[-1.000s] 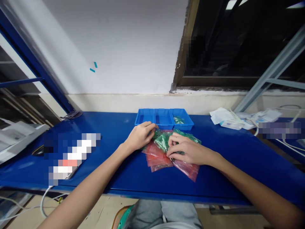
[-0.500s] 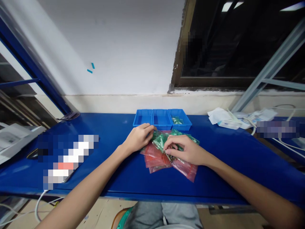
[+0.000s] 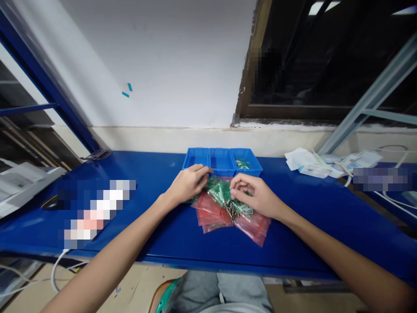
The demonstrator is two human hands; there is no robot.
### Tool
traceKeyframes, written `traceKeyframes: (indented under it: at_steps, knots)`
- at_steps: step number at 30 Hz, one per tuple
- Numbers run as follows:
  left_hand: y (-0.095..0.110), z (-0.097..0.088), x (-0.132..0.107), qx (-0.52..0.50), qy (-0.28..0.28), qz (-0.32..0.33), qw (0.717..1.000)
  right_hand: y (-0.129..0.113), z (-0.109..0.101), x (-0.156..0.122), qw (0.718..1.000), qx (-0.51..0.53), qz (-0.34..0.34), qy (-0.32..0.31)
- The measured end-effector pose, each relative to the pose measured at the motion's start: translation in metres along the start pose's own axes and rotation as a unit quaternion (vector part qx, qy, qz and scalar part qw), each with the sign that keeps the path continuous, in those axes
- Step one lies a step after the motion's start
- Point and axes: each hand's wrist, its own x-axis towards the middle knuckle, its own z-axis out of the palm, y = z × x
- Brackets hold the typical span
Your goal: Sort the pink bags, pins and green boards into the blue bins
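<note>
Green-tinted plastic bags with small white pieces in them lie on top of red-tinted plastic bags, fanned out on the table. Small dark metal screws or pins show in the middle of the pile. At the pile's left edge, my left hand has its fingers curled together; what they grip, if anything, is hidden. My right hand hovers over the right side of the pile, thumb and fingertips drawn into a pinch. Anything in that pinch is too small to name.
Three joined blue bins stand behind the pile; the right one holds small green bags. White papers or packets and cables lie at the right. A blurred-out long object rests on the blue table at the left.
My right hand has lifted slightly up and away from the metal pieces, leaving more of them in view. The left hand stays at the same edge of the pile. The camera view has shifted slightly.
</note>
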Motion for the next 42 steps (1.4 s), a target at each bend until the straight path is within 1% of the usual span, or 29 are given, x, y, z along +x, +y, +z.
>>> traceKeyframes:
  at_steps: [6, 12, 17, 21, 24, 29, 33, 38, 42]
  knots:
    - [0.0, -0.003, 0.0, 0.0, 0.009, -0.012, 1.0, 0.001, 0.002, 0.001, 1.0, 0.004, 0.008, 0.019]
    - [0.003, -0.003, 0.0, 0.001, 0.023, -0.006, 1.0, 0.001, 0.001, 0.003, 0.999, 0.008, 0.008, 0.053]
    - [0.004, -0.001, -0.001, -0.032, 0.034, -0.011, 0.999, -0.006, -0.001, 0.014, 0.998, -0.006, -0.005, 0.07]
    - [0.008, 0.001, 0.0, -0.052, 0.071, -0.018, 0.996, -0.015, 0.0, 0.026, 0.995, -0.04, -0.025, 0.083]
    - [0.012, 0.0, 0.001, -0.054, 0.093, -0.017, 0.994, -0.016, 0.004, 0.028, 0.99, -0.066, -0.043, 0.116]
    - [0.015, 0.003, 0.0, -0.045, 0.083, -0.008, 0.996, -0.002, 0.012, 0.021, 0.98, -0.117, -0.044, 0.154]
    - [0.014, 0.005, -0.001, -0.035, 0.088, -0.002, 0.996, 0.008, 0.012, 0.019, 0.977, -0.117, -0.029, 0.175]
    - [0.014, 0.002, 0.0, -0.041, 0.094, 0.009, 0.995, 0.009, 0.013, 0.019, 0.976, -0.124, -0.041, 0.172]
    - [0.017, 0.001, 0.0, -0.058, 0.067, 0.031, 0.996, 0.007, 0.016, 0.018, 0.973, -0.136, -0.06, 0.175]
